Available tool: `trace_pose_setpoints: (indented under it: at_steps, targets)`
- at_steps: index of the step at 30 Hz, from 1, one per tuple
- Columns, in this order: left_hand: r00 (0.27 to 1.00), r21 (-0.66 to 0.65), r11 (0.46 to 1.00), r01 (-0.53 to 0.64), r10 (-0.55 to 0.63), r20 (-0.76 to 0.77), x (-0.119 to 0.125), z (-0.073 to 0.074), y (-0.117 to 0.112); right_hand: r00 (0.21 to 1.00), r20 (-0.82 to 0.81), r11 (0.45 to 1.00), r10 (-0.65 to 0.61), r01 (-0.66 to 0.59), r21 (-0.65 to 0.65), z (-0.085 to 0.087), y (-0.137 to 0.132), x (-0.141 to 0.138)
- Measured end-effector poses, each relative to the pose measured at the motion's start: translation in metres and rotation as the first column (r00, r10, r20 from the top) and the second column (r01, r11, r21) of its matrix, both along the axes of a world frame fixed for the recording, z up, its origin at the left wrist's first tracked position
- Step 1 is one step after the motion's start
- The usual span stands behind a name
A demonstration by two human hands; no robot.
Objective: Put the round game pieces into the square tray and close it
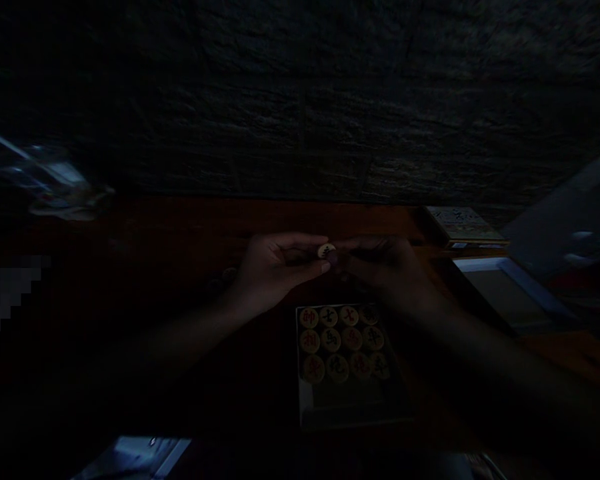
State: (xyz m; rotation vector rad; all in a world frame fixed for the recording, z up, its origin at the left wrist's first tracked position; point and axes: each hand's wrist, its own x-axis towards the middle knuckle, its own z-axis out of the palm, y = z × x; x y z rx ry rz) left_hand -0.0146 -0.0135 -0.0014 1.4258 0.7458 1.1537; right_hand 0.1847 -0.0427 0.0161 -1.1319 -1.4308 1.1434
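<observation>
In the dim head view, a round xiangqi piece (325,251) with a black character is pinched up between my two hands. The thumb and fingers of my left hand (275,270) close on it from the left. From the right, the fingertips of my right hand (387,267) meet the same piece, its thumb covering the lower edge. Just below my hands lies an open box (305,403) with several xiangqi pieces (331,340) in rows, red and black characters facing up. Dark round shapes, perhaps loose pieces (223,277), sit beside my left wrist; shadow obscures them.
A shallow tray or lid (510,293) with a pale rim lies at the right, in front of a flat printed box (465,223). A clear cup (67,183) with a straw stands far left. Behind the reddish-brown table (180,220) rises a dark stone-textured wall (300,120).
</observation>
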Motion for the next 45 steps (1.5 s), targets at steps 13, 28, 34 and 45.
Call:
trace_pose_setpoints:
  at_steps: [13,28,34,45]
  targets:
    - [0.998,0.047,0.998,-0.051,0.052,-0.028,0.002,0.003,-0.005,1.000,0.027,0.993,-0.009,0.006,0.121,-0.005,0.000,-0.002]
    - [0.999,0.073,0.996,0.045,-0.045,-0.009,0.007,-0.001,-0.006,0.986,-0.167,1.000,-0.027,0.026,-0.012,-0.009,0.001,-0.006]
    - [0.997,0.001,0.998,0.064,-0.064,0.053,0.003,-0.002,-0.003,0.977,-0.212,1.000,0.010,-0.014,-0.020,-0.008,0.005,-0.001]
    - [0.992,-0.086,0.996,0.003,0.008,0.124,0.003,-0.005,-0.001,0.979,-0.202,1.000,0.019,-0.022,-0.009,-0.001,-0.001,-0.002]
